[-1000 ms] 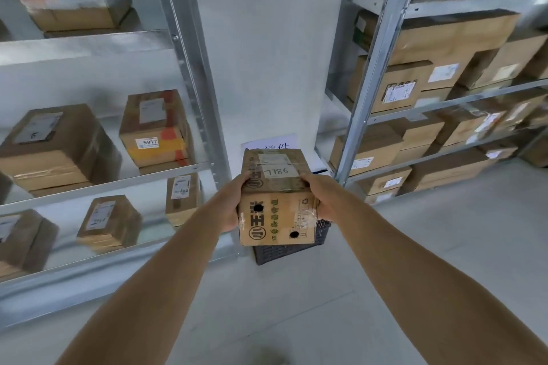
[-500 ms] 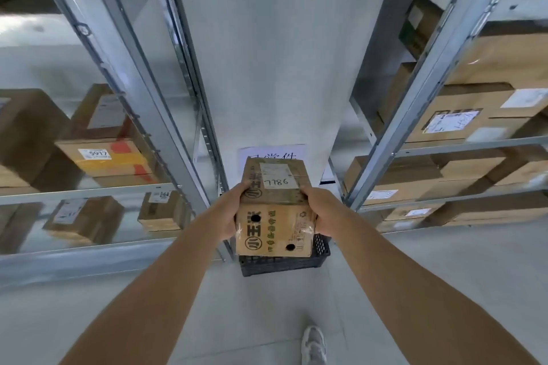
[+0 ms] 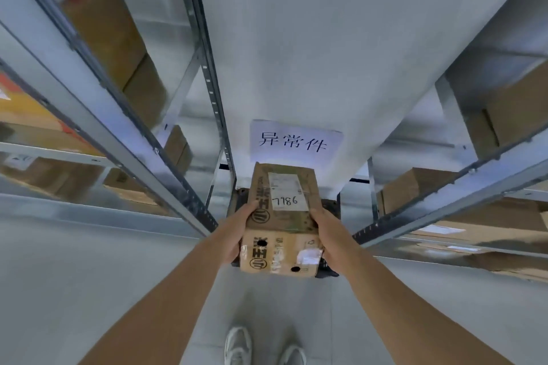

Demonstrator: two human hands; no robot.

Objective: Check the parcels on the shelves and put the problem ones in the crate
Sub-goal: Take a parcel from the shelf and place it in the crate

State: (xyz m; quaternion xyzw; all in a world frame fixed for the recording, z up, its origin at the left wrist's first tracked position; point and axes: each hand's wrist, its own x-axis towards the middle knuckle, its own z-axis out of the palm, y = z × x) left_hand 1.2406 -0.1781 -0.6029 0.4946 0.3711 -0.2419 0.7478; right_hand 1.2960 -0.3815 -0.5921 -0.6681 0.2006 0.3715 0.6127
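Observation:
I hold a brown cardboard parcel (image 3: 281, 222) with a white label reading 7786 on top and black dots on its front face. My left hand (image 3: 237, 231) grips its left side and my right hand (image 3: 326, 234) grips its right side, fingers curled round the edges. The parcel hangs directly over a black plastic crate (image 3: 330, 206) on the floor against the pillar; most of the crate is hidden behind the parcel.
A white paper sign (image 3: 293, 141) with Chinese characters is stuck on the grey pillar above the crate. Metal shelf racks (image 3: 178, 181) with several cardboard boxes (image 3: 415, 187) flank the pillar on both sides. My shoes (image 3: 237, 347) show on the grey floor below.
I have stepped closer to the pillar and tilted my view down. The parcel, held in both hands, has come over the crate, and the sign is now fully readable.

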